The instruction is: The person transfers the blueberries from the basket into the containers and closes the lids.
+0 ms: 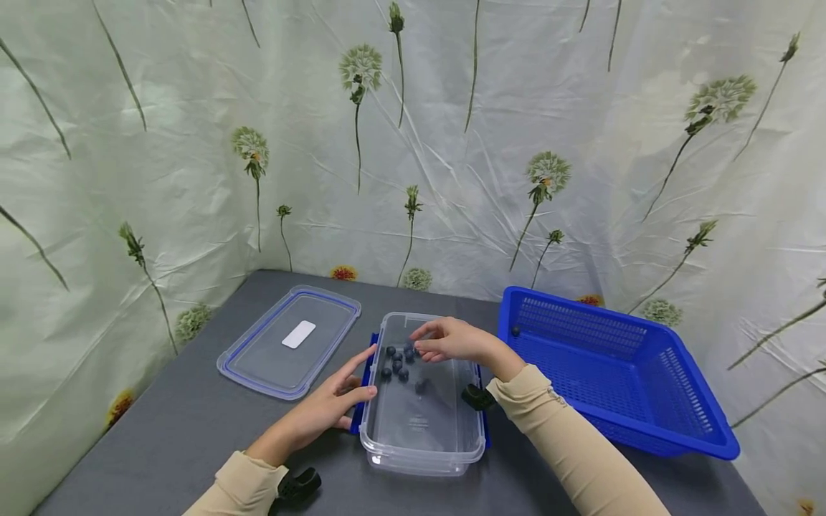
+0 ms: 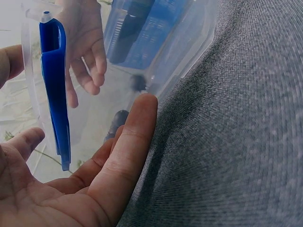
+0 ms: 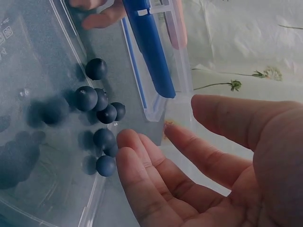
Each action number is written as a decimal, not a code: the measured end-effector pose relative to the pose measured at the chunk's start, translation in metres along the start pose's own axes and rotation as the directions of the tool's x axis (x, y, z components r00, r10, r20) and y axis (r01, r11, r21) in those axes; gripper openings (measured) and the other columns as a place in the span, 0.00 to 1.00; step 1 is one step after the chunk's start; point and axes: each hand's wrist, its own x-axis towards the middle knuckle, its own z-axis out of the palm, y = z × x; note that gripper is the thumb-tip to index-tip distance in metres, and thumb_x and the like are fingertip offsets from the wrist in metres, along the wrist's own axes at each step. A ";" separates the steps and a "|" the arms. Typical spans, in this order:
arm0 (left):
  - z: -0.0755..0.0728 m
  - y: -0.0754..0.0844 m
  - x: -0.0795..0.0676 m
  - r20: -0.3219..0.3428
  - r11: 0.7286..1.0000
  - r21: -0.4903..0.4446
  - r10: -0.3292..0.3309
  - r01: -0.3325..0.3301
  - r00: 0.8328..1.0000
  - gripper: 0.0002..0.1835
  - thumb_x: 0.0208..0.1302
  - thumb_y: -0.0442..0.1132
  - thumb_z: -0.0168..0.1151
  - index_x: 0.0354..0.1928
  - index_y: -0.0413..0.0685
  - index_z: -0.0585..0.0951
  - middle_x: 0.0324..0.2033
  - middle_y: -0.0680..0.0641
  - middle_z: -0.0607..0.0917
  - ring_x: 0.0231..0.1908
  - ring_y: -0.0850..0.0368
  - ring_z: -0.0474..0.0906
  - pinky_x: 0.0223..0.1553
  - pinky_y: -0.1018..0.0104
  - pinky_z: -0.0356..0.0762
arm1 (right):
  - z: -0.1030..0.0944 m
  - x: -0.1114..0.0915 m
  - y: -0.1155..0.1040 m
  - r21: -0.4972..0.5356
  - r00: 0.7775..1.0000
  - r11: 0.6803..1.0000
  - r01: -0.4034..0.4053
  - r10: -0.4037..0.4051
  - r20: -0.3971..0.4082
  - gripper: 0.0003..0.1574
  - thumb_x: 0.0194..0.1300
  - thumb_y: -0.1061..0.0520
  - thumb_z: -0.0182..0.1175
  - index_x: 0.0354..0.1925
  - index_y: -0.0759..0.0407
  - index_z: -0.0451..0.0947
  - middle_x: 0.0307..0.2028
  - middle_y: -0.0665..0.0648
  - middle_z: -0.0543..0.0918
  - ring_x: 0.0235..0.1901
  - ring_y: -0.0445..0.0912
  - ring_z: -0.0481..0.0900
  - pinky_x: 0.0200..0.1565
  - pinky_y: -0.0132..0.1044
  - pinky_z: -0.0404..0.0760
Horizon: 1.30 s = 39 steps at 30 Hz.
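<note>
A clear plastic food container point(image 1: 422, 423) with blue side clips stands at the table's middle, its lid off. Several blueberries point(image 3: 105, 139) lie in its far half, some touching each other. My left hand point(image 1: 323, 412) steadies the container's left side, fingers spread and mostly straight beside the blue clip point(image 2: 56, 94). Over the container hovers my right hand point(image 1: 454, 340), just above the berries. Its fingers are loosely bent, and the right wrist view shows nothing between thumb point(image 3: 227, 113) and fingertips.
To the right stands a blue perforated basket point(image 1: 619, 426) with one blueberry point(image 1: 515, 330) at its far left corner. A clear lid point(image 1: 271, 358) with a blue seal and white label lies at left. A floral curtain point(image 1: 452, 143) hangs behind the grey table point(image 1: 193, 437).
</note>
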 end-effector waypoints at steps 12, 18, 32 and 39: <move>0.001 -0.002 0.003 0.004 1.000 -0.001 0.012 -0.012 1.000 0.41 0.81 0.50 0.60 0.86 0.79 0.51 0.78 0.26 0.62 0.68 0.32 0.75 0.55 0.31 0.84 | -0.021 -0.016 0.006 0.103 0.999 0.995 0.005 0.000 -0.049 0.25 0.84 0.54 0.55 0.72 0.64 0.75 0.65 0.72 0.81 0.58 0.55 0.87 0.68 0.57 0.80; 0.000 -0.002 0.003 0.005 1.000 0.002 0.012 -0.012 1.000 0.40 0.81 0.50 0.60 0.86 0.79 0.51 0.78 0.26 0.62 0.68 0.32 0.75 0.55 0.29 0.84 | -0.034 -0.021 0.008 0.096 0.997 0.995 0.025 -0.019 -0.069 0.26 0.84 0.55 0.55 0.72 0.64 0.74 0.62 0.67 0.84 0.63 0.63 0.84 0.68 0.58 0.80; 0.002 0.000 0.002 -0.008 1.000 -0.001 0.005 -0.005 1.000 0.41 0.81 0.50 0.60 0.86 0.78 0.51 0.78 0.26 0.61 0.69 0.30 0.74 0.55 0.30 0.84 | -0.067 -0.039 0.018 0.113 0.992 0.993 0.019 -0.004 -0.129 0.28 0.86 0.56 0.51 0.75 0.68 0.69 0.70 0.76 0.75 0.66 0.62 0.82 0.70 0.57 0.78; 0.002 0.000 0.002 -0.001 1.000 -0.002 0.006 -0.006 1.000 0.41 0.81 0.50 0.60 0.86 0.78 0.51 0.78 0.26 0.60 0.69 0.29 0.74 0.55 0.30 0.84 | -0.086 -0.048 0.032 0.117 0.985 0.993 0.018 0.003 -0.175 0.30 0.87 0.55 0.51 0.75 0.71 0.67 0.64 0.72 0.81 0.63 0.60 0.84 0.63 0.42 0.85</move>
